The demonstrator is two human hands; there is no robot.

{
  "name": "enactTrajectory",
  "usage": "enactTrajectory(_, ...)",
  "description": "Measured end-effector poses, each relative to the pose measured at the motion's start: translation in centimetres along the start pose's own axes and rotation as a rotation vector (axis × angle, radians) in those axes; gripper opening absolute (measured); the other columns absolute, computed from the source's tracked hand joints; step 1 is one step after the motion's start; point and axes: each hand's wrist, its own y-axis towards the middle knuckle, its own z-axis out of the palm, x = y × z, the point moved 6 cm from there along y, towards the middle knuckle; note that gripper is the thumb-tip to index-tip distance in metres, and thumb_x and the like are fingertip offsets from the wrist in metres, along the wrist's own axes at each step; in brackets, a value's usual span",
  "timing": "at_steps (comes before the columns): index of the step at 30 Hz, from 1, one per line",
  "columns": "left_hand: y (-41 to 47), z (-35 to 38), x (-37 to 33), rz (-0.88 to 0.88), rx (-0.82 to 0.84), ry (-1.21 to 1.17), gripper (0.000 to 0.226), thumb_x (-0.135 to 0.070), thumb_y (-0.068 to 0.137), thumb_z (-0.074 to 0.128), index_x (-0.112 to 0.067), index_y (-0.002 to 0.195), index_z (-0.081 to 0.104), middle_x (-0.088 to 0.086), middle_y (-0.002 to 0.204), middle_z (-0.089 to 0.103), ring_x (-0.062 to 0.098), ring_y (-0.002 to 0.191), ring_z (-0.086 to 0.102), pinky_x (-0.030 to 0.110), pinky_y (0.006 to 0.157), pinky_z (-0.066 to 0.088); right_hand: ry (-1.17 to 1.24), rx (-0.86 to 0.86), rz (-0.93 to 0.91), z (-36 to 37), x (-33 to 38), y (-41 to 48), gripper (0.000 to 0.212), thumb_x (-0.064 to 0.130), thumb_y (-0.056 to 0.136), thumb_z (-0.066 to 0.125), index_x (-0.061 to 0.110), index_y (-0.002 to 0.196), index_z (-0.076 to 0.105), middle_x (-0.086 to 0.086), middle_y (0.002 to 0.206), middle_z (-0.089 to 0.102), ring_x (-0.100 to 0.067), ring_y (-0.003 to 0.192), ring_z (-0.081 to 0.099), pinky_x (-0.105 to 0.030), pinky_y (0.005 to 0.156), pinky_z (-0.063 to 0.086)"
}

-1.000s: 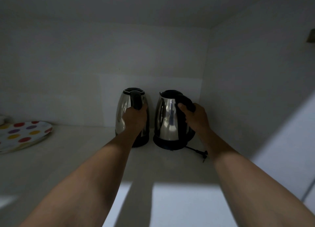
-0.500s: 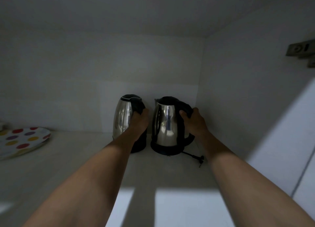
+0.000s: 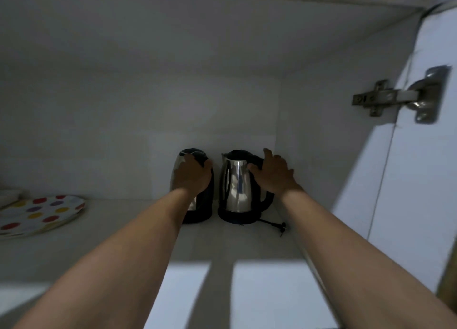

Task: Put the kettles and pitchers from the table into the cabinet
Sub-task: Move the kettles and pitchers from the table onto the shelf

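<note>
Two steel kettles with black handles and bases stand side by side on the cabinet shelf [image 3: 237, 244], in its back right corner. My left hand [image 3: 191, 177] wraps the handle of the left kettle [image 3: 201, 213] and hides most of its body. My right hand [image 3: 273, 174] lies against the handle of the right kettle [image 3: 236, 187] with its fingers spread and lifted, not gripping. A short black cord with a plug [image 3: 282, 226] trails from the right kettle's base toward the side wall.
A plate with coloured dots [image 3: 37, 215] lies at the left of the shelf. The cabinet's right wall carries a metal hinge [image 3: 395, 97], and the white door [image 3: 425, 170] stands open at the right. The shelf front is bare.
My right hand has loosened from the right kettle's handle and its fingers have spread. The view has pulled back and up, so the hinge and the door show more.
</note>
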Motion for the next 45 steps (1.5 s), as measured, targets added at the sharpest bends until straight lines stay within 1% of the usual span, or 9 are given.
enactTrajectory(2,-2.1,-2.0,-1.2,0.099,0.018,0.066,0.060,-0.054,0.094,0.050,-0.014,0.140,0.045,0.018,0.128,0.062,0.039,0.117,0.059,0.045,0.099,0.049,-0.063,0.032,-0.010,-1.3,1.5,-2.2,0.083,0.061,0.102,0.040,0.022,0.164,0.002,-0.016,0.169,0.014,-0.038,0.155,0.014,-0.063,0.123,0.011)
enactTrajectory(5,-5.2,-4.7,-2.7,0.214,0.098,0.178,0.051,-0.053,0.097,0.047,-0.023,0.138,0.047,0.014,0.131,0.059,0.037,0.120,0.055,0.043,0.098,0.048,-0.138,0.047,0.005,-3.0,3.5,-5.2,0.080,0.060,0.102,0.041,0.023,0.163,0.007,-0.015,0.167,0.019,-0.037,0.153,0.019,-0.062,0.121,0.018)
enactTrajectory(11,-13.4,-12.0,-3.5,0.357,0.077,0.421,0.058,-0.052,0.101,0.041,-0.015,0.145,0.043,0.021,0.137,0.055,0.042,0.124,0.052,0.045,0.101,0.045,-0.155,-0.002,-0.028,-5.9,7.7,-14.1,0.073,0.057,0.098,0.049,0.019,0.156,0.027,-0.018,0.158,0.034,-0.039,0.147,0.030,-0.060,0.115,0.032)
enactTrajectory(16,-20.9,-17.4,-1.4,0.389,0.087,0.492,0.060,-0.051,0.102,0.037,-0.013,0.149,0.038,0.025,0.138,0.054,0.043,0.125,0.052,0.048,0.105,0.042,-0.160,0.021,-0.077,-5.6,11.3,-22.3,0.075,0.057,0.097,0.052,0.020,0.157,0.028,-0.017,0.161,0.032,-0.040,0.150,0.025,-0.066,0.116,0.025)
enactTrajectory(24,-30.3,-28.9,3.7,0.245,0.040,0.598,0.067,-0.055,0.102,0.034,-0.016,0.156,0.029,0.017,0.154,0.041,0.035,0.144,0.033,0.058,0.116,0.028,-0.114,0.113,-0.177,-4.0,18.6,-32.8,0.071,0.054,0.099,0.049,0.019,0.157,0.028,-0.018,0.161,0.031,-0.042,0.151,0.024,-0.062,0.116,0.029)
enactTrajectory(30,-37.7,-38.6,8.6,0.109,-0.076,0.625,0.068,-0.057,0.101,0.034,-0.017,0.156,0.029,0.015,0.157,0.038,0.035,0.149,0.026,0.058,0.117,0.026,-0.067,0.177,-0.314,-1.7,25.4,-40.3,0.071,0.056,0.099,0.049,0.016,0.156,0.031,-0.018,0.160,0.032,-0.040,0.151,0.023,-0.065,0.117,0.024)
enactTrajectory(33,-41.7,-42.4,11.3,0.045,-0.105,0.658,0.080,-0.067,0.092,0.023,-0.018,0.155,0.031,0.015,0.156,0.041,0.035,0.147,0.029,0.057,0.118,0.025,-0.047,0.204,-0.384,-0.4,28.0,-44.5,0.072,0.053,0.101,0.047,0.016,0.159,0.025,-0.018,0.161,0.032,-0.037,0.152,0.021,-0.064,0.118,0.024)
enactTrajectory(37,-49.3,-46.6,14.8,-0.053,-0.126,0.722,0.067,-0.058,0.100,0.032,-0.020,0.156,0.028,0.015,0.157,0.036,0.036,0.148,0.025,0.061,0.116,0.024,-0.015,0.286,-0.469,2.2,31.3,-51.5,0.075,0.055,0.101,0.048,0.021,0.162,0.020,-0.015,0.164,0.028,-0.035,0.155,0.017,-0.063,0.120,0.022)
enactTrajectory(45,-63.4,-54.2,19.8,-0.274,-0.147,0.790,0.067,-0.058,0.102,0.029,-0.022,0.158,0.022,0.014,0.163,0.024,0.035,0.153,0.014,0.062,0.120,0.015,0.061,0.418,-0.626,6.2,37.7,-65.0,0.076,0.053,0.101,0.048,0.019,0.162,0.018,-0.017,0.163,0.029,-0.037,0.153,0.018,-0.063,0.118,0.025)
